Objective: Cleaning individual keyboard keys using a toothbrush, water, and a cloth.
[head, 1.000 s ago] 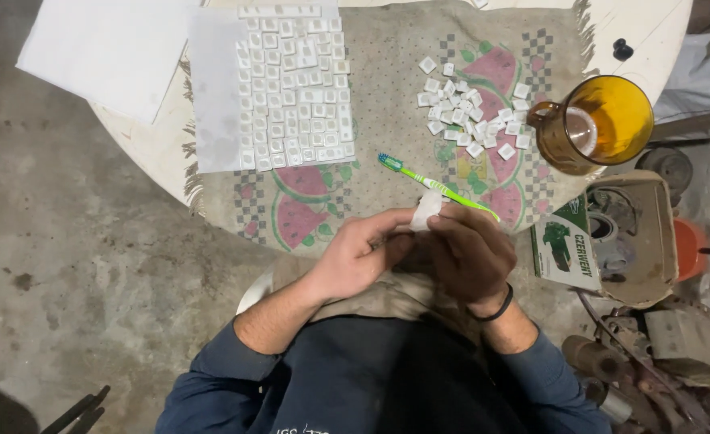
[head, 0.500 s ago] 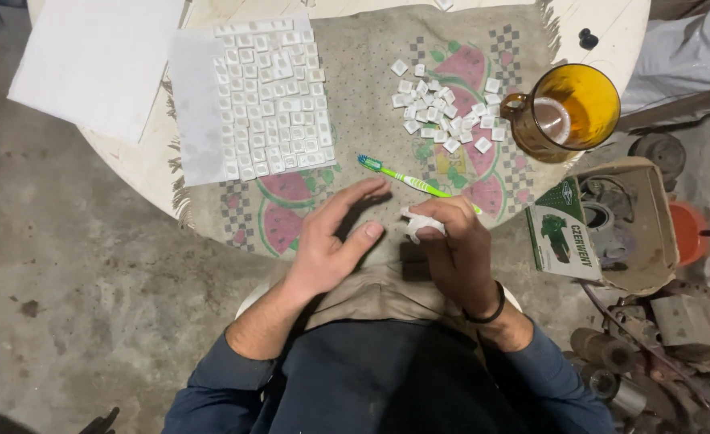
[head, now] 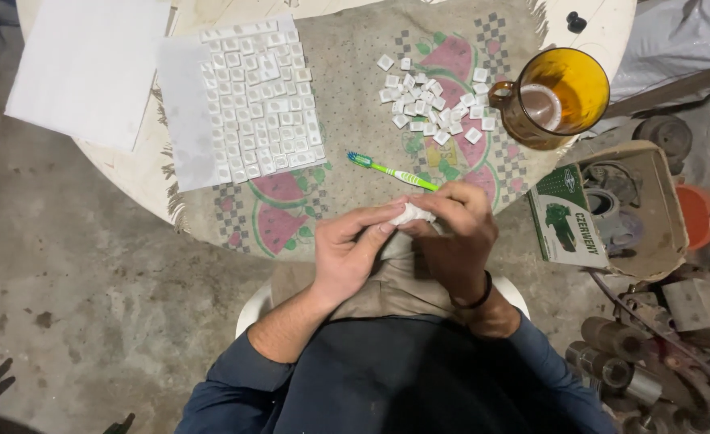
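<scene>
The left hand (head: 351,253) has closed back onto the small crumpled white cloth wad (head: 411,214); both hands' fingers now pinch it, right hand (head: 455,233) opposite, near the green plastic toothbrush (head: 393,172).

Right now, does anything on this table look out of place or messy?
Mildly. A green toothbrush lies on the watermelon-print cloth between a neat grid of white tiles and a loose, scattered pile of tiles. Nothing looks spilled or broken.

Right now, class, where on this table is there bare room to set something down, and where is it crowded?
Free: the cloth between the tile sheet and loose tiles, and below the sheet, left of the hands. Crowded: by the amber mug and around the toothbrush.
</scene>
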